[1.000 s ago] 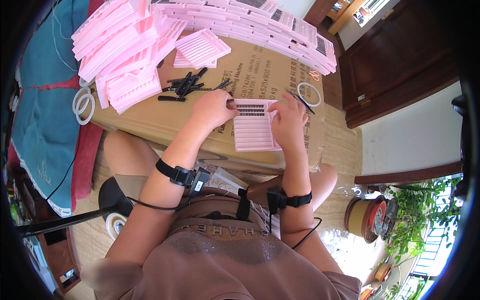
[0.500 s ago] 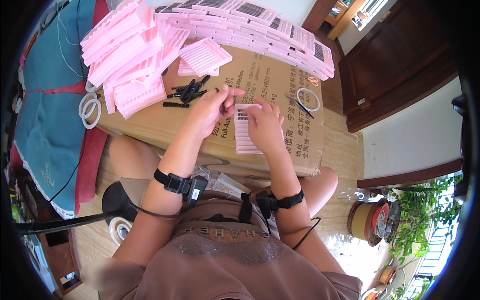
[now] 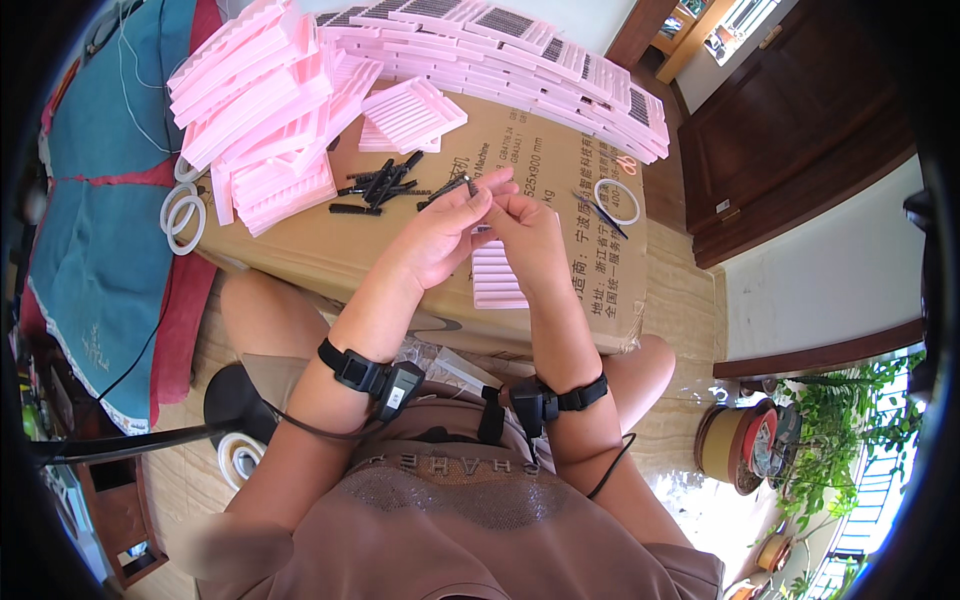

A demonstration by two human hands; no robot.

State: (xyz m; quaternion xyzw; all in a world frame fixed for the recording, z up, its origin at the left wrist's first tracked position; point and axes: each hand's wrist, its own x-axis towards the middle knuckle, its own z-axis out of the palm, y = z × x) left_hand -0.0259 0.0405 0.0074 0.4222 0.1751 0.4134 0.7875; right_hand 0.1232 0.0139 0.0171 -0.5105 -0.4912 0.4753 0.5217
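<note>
My left hand [image 3: 440,238] is closed on a black bristly strip [image 3: 444,191], which looks like false lashes and sticks out past the fingers. Against its fingertips, my right hand [image 3: 530,240] is pinched closed at the strip's near end; what lies between those fingertips is hidden. Below the hands, a pink ridged tray [image 3: 497,280] rests on the cardboard box, its upper part covered by my right hand. Several loose black strips [image 3: 382,182] lie in a heap to the left of my hands.
Pink trays [image 3: 270,110] are stacked at the left, and a long row of filled trays [image 3: 520,50] lines the far edge. White rings [image 3: 186,222] sit at the box's left edge. Tweezers [image 3: 606,218], another white ring [image 3: 617,203] and scissors [image 3: 626,165] are on the right.
My right hand has risen from the tray to meet my left hand, its fingers now pinched together. The left hand has turned, and the black strip shows more plainly.
</note>
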